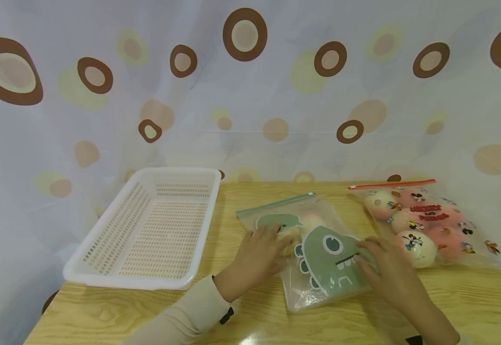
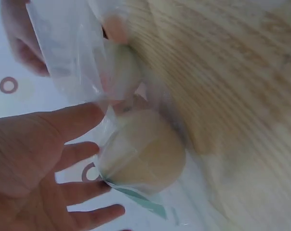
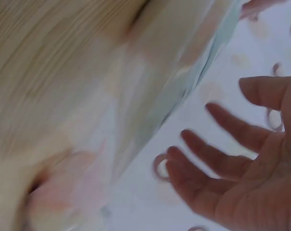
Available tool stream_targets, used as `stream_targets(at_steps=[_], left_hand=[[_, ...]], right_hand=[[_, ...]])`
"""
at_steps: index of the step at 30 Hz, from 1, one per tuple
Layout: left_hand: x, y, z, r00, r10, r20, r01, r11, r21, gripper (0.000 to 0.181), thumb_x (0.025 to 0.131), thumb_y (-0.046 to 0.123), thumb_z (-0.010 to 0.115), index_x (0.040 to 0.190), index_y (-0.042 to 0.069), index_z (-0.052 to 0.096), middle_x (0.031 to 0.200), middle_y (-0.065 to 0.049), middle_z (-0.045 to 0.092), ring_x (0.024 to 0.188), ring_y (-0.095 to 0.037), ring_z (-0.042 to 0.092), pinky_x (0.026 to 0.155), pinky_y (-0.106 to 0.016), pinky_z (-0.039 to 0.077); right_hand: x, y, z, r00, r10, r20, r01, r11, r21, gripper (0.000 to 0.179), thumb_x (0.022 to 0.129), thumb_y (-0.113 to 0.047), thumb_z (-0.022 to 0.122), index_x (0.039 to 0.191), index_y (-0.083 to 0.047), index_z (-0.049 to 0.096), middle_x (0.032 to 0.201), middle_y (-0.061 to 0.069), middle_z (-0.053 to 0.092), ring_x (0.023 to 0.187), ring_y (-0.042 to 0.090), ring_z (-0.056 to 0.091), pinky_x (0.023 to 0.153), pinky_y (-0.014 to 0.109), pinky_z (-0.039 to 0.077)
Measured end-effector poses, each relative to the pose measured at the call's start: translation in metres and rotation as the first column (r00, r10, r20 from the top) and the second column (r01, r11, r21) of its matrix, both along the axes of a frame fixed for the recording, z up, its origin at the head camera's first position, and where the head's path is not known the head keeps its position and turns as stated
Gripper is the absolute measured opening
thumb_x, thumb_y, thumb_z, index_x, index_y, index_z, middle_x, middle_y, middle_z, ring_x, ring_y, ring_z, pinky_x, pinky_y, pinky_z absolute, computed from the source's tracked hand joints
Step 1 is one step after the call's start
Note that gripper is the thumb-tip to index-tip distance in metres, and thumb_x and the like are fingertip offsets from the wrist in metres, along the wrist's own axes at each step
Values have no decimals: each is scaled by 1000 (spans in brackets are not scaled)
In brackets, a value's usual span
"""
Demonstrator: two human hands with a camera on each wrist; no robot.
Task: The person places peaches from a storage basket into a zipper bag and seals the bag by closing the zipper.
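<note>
A clear zip bag (image 1: 336, 261) printed with a green dinosaur lies on the table, its blue-green zip edge at the far side. My left hand (image 1: 256, 256) is on the left part of the bag, fingers spread and touching the plastic. Inside, beside those fingers, the left wrist view shows a round, pale yellow-orange ball-like thing (image 2: 145, 151); its exact kind is unclear. My right hand (image 1: 390, 270) is by the bag's right edge. In the right wrist view its fingers (image 3: 232, 159) are loosely bent, holding nothing.
To the right lies a second zip bag (image 1: 431, 215) with a red zip edge, full of several round pink and cream things. At the left stands a white plastic basket (image 1: 160, 235) with slotted walls. A patterned curtain (image 1: 272, 96) hangs behind the wooden table (image 1: 250, 311).
</note>
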State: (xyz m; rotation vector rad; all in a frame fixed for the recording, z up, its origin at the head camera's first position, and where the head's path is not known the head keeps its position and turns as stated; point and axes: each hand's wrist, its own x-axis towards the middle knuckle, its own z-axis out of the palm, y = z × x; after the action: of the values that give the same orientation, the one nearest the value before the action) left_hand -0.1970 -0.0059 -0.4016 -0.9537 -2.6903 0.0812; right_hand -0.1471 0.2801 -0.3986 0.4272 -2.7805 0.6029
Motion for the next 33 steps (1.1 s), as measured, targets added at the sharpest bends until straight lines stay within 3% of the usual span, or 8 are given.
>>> stream_targets(at_steps=[5, 12, 16, 21, 23, 25, 28, 33], left_hand=[[3, -5, -3, 999, -42, 26, 39, 994, 99, 73, 80, 40, 76, 136, 7, 44, 134, -14, 50, 98, -26, 63, 67, -29, 55], [9, -1, -9, 966, 68, 251, -102, 987, 124, 85, 82, 36, 75, 150, 11, 31, 114, -18, 53, 73, -22, 56, 42, -24, 39], [1, 1, -11, 991, 69, 115, -75, 996, 44, 83, 82, 28, 77, 149, 11, 31, 116, -15, 58, 72, -23, 59, 44, -25, 42], [-7, 4, -8, 990, 130, -59, -130, 992, 11, 66, 83, 21, 75, 141, 19, 43, 124, -12, 57, 86, -25, 62, 55, -30, 50], [-3, 7, -6, 992, 77, -99, -72, 996, 48, 57, 84, 20, 74, 134, 19, 49, 122, -12, 56, 93, -26, 60, 61, -32, 51], [3, 12, -5, 984, -54, -172, 70, 994, 83, 46, 84, 18, 73, 126, 18, 55, 119, -10, 56, 100, -26, 58, 66, -33, 51], [18, 24, 0, 932, -284, -226, 294, 956, 13, 41, 84, 25, 71, 123, 21, 59, 125, -5, 53, 115, -24, 52, 83, -34, 50], [45, 51, 3, 853, -518, 66, 521, 834, -183, 54, 91, 44, 61, 142, 33, 45, 149, 3, 37, 137, -20, 33, 109, -33, 35]], right_hand=[[-13, 36, -13, 953, -110, 282, 100, 994, 51, 41, 96, -21, 58, 118, 14, 56, 101, 27, 64, 88, 39, 63, 69, 50, 52], [-7, 38, -32, 906, -44, 421, 6, 996, 90, 11, 88, -16, 67, 79, -11, 62, 66, -5, 49, 59, 10, 42, 51, 26, 36], [-1, 32, -31, 895, 98, 435, -130, 991, 44, 20, 85, -17, 70, 71, -15, 56, 64, -8, 44, 57, 5, 37, 52, 23, 32], [7, 20, -27, 804, 297, 515, -282, 953, -109, 28, 88, -27, 67, 65, -18, 56, 59, -13, 41, 53, 0, 37, 48, 21, 31], [8, 21, -23, 782, 336, 524, -307, 941, -146, 32, 92, -29, 63, 63, -18, 56, 57, -16, 40, 51, -1, 36, 46, 20, 31], [4, 25, -14, 787, 331, 520, -294, 943, -155, 35, 96, -28, 58, 63, -16, 58, 56, -15, 41, 49, -1, 36, 45, 20, 32], [-15, 34, 3, 874, 214, 437, -200, 977, -78, 35, 100, -28, 51, 70, -13, 60, 59, -11, 47, 50, 2, 40, 46, 22, 35], [-67, 45, 20, 943, 47, 330, -17, 995, -94, 38, 103, -30, 44, 106, 4, 59, 91, 21, 64, 75, 27, 60, 61, 36, 48]])
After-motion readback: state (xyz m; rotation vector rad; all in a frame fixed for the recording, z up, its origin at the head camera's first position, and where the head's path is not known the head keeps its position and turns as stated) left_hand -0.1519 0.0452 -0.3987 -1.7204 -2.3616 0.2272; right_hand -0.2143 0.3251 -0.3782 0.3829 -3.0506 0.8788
